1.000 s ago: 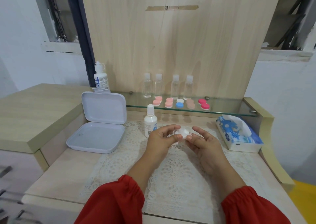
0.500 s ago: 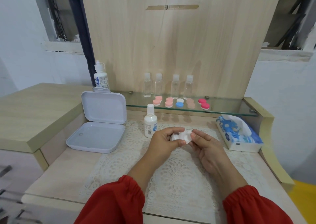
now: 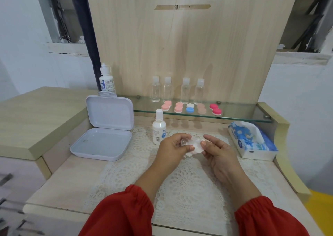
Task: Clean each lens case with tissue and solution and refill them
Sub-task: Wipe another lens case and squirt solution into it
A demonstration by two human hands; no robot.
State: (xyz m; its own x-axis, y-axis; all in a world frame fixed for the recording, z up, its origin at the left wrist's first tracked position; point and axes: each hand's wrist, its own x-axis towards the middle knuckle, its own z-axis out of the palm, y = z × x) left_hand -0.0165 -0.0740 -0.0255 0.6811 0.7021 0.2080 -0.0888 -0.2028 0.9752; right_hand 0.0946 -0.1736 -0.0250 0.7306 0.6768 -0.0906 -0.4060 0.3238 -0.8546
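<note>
My left hand [image 3: 173, 145] grips a small clear lens case [image 3: 184, 142] over the lace mat. A crumpled white tissue [image 3: 196, 145] lies against the case, pinched by my right hand [image 3: 219, 150]. Just left of my hands stands a white solution bottle [image 3: 159, 127]. Several lens cases sit on the glass shelf: pink ones [image 3: 166, 105], a white and blue one [image 3: 190, 108], a beige one [image 3: 201, 108] and a red one [image 3: 215, 109].
An open white box [image 3: 106, 127] lies at the left, a larger solution bottle [image 3: 106, 80] behind it. Several clear small bottles [image 3: 178, 89] line the shelf back. A blue tissue pack [image 3: 252, 142] rests at the right. A raised wooden ledge [image 3: 36, 113] borders the left.
Both hands have kept working the tissue against the case, shifting slightly; the tissue now hangs lower between them.
</note>
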